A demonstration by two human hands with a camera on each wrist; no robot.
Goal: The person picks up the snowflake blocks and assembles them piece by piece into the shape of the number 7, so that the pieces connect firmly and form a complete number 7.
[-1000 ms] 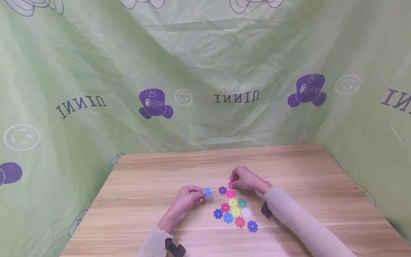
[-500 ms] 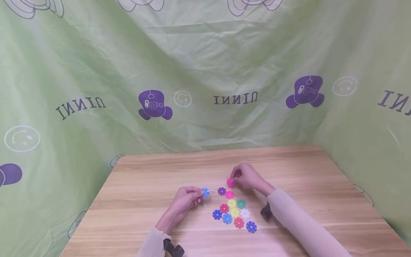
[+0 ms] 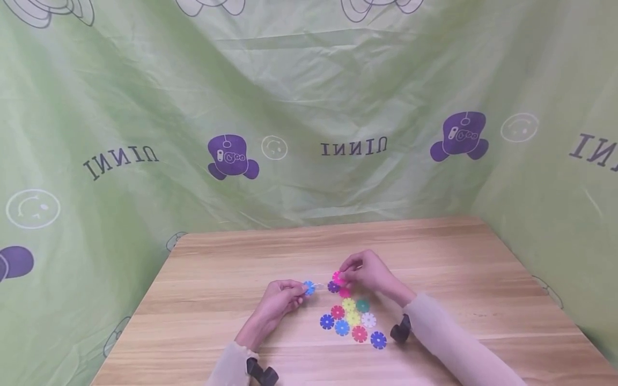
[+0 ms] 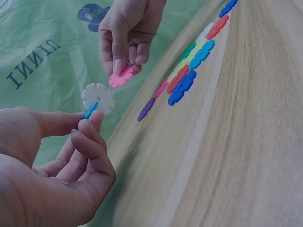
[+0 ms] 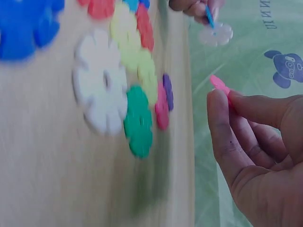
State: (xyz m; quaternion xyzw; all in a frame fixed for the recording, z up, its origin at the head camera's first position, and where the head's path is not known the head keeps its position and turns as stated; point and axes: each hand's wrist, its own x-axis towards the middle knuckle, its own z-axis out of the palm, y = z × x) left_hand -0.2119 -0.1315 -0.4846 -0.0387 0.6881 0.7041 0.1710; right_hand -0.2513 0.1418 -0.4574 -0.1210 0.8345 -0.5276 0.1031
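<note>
My left hand pinches a blue notched disc between thumb and fingers. A white disc is joined to it crosswise, as the left wrist view shows. In my right hand a pink notched disc is pinched at its edge, also seen in the right wrist view. The pink disc is held above the table, apart from the white one. Below it on the table lie a purple disc and another pink disc, partly hidden in the head view.
On the wooden table nearer the front lie several loose discs, among them a green one, a white one and a dark blue one. A green printed cloth hangs behind and beside the table.
My right hand has moved left with its pink disc, closer to the white disc, and now overlaps the purple disc in the head view. The left hand has barely moved.
</note>
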